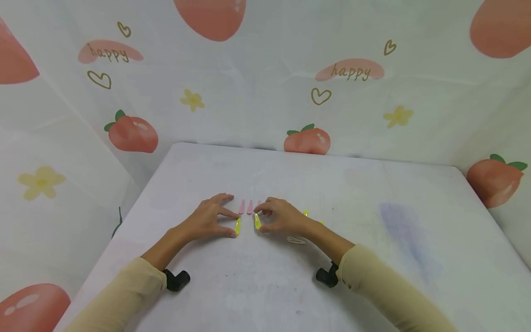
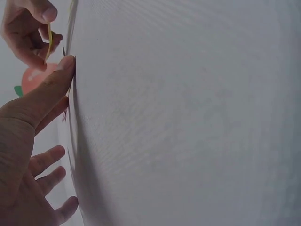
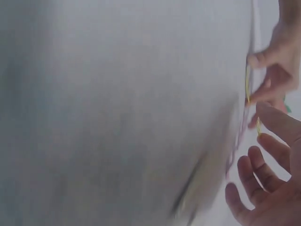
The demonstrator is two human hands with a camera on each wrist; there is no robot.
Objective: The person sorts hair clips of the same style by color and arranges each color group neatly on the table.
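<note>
Two hands, one hair clip apiece. Left hand [image 1: 209,217]: pinches a first yellow clip [image 1: 238,226] by its ends between thumb and forefinger, down at the tabletop [image 1: 215,295]; other fingers spread. Right hand [image 1: 283,216]: pinches a second yellow clip [image 1: 257,221] likewise, near 3 o'clock of the first, raised off the surface. Handling, judged: very light, thin, fairly stiff, perhaps slippery; not fragile, but might flex under a hard squeeze; best held lightly at the tips. Outward: pink clips [image 1: 250,207], toward 1 o'clock of the first clip; white clip [image 1: 296,240], 4 o'clock of the second; further yellow clips [image 1: 306,213], about 3 o'clock. Obscured: rightmost pink clip, partly by the right hand; further yellow clips, by the right forearm [image 1: 327,240]. Right wrist view: foreground blurred.
</note>
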